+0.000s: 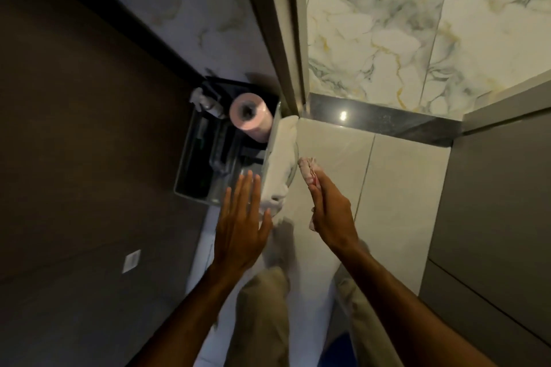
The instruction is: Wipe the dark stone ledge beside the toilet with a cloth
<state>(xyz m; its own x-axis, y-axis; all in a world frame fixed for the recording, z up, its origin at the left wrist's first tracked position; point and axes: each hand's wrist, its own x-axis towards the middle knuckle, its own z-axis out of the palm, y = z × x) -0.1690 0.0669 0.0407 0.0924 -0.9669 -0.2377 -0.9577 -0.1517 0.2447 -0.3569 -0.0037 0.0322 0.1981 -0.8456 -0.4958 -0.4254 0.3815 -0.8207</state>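
Observation:
The dark stone ledge runs as a narrow glossy strip under the marble wall, right of centre. My right hand is shut on a pink-and-white cloth, whose bunched end sticks out past my fingers, below and left of the ledge and apart from it. My left hand is open with its fingers spread flat, hovering by the near corner of a clear box and a white cloth draped over the box's right side.
A pink toilet roll stands in the clear box over a dark shelf. A vertical metal frame rises left of the ledge. Pale tiles lie below the ledge. My trouser legs show at the bottom.

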